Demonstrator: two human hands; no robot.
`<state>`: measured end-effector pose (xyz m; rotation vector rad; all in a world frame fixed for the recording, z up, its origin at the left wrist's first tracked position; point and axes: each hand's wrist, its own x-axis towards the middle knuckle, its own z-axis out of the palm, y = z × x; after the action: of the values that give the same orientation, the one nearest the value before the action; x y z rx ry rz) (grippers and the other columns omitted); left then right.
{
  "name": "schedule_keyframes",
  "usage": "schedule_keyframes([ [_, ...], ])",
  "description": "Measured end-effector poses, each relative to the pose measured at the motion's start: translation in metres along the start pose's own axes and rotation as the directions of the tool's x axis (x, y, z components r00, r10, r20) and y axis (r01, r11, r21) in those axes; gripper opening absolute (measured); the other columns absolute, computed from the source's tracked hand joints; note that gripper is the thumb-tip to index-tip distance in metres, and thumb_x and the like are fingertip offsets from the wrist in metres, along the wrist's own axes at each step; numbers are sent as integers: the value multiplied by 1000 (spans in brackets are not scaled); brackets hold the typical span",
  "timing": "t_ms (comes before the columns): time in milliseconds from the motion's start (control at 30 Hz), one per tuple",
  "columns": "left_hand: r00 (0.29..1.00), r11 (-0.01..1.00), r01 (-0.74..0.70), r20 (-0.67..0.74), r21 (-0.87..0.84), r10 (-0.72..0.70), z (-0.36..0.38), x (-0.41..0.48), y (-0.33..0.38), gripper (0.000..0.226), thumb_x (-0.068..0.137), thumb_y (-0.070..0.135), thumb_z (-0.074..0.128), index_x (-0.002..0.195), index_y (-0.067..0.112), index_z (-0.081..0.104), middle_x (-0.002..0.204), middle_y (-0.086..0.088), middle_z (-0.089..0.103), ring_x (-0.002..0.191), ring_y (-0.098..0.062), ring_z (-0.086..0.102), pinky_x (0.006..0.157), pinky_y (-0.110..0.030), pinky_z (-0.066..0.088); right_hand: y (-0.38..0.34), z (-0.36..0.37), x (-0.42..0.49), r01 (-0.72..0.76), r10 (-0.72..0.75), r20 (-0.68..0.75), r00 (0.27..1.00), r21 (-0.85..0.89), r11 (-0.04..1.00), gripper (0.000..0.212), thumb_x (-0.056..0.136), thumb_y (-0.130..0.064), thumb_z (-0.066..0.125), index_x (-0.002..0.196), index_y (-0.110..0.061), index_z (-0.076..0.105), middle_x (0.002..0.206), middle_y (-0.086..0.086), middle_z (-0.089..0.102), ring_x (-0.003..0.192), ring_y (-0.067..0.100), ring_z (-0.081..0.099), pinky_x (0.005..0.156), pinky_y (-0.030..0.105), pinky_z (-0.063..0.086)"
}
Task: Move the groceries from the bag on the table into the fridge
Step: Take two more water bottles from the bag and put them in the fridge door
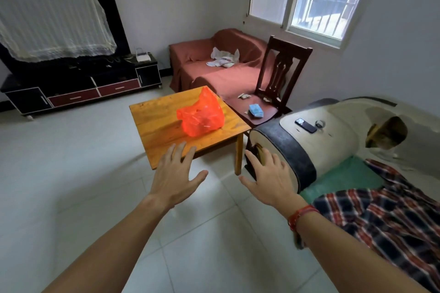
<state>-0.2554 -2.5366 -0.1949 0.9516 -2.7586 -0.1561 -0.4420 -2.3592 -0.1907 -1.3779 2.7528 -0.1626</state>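
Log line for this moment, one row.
phase: pre-grasp; left hand: open, empty; right hand: open, empty; orange bag: on wooden table, untouched

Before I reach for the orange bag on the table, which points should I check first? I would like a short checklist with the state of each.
1. Left hand open and free: ok.
2. Right hand open, holding nothing: ok.
3. Orange bag sits on the wooden table, nothing on top of it: ok.
4. Bag's mouth open: cannot tell.
5. Groceries inside the bag: cannot tell; the plastic hides them.
6. Door of the white appliance at the right open: cannot tell.
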Motion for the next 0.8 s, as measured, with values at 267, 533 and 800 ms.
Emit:
schedule_keyframes([
  [267,998,998,63,10,-8,-63,25,119,-17,90,81,76,18,152,22,31,160,-8,27,147,-32,18,116,-48,24,20,2,131,60,-60,19,998,1,998,76,92,-67,45,157,-37,19,160,11,28,142,32,33,114,55,30],
  [533,996,997,77,45,-21,-76,68,232,-62,88,82,75,25,150,20,34,157,-12,31,144,-35,25,112,-49,29,15,34,260,78,-75,54,996,-45,996,79,91,-70,47,157,-40,15,160,14,27,143,34,31,113,53,32],
  [800,992,990,103,88,-100,-94,109,383,-140,92,79,76,24,152,21,33,158,-11,28,144,-34,21,116,-47,23,-10,56,424,66,-57,124,991,-66,996,80,91,-70,46,158,-40,14,161,16,25,146,37,27,114,54,30],
])
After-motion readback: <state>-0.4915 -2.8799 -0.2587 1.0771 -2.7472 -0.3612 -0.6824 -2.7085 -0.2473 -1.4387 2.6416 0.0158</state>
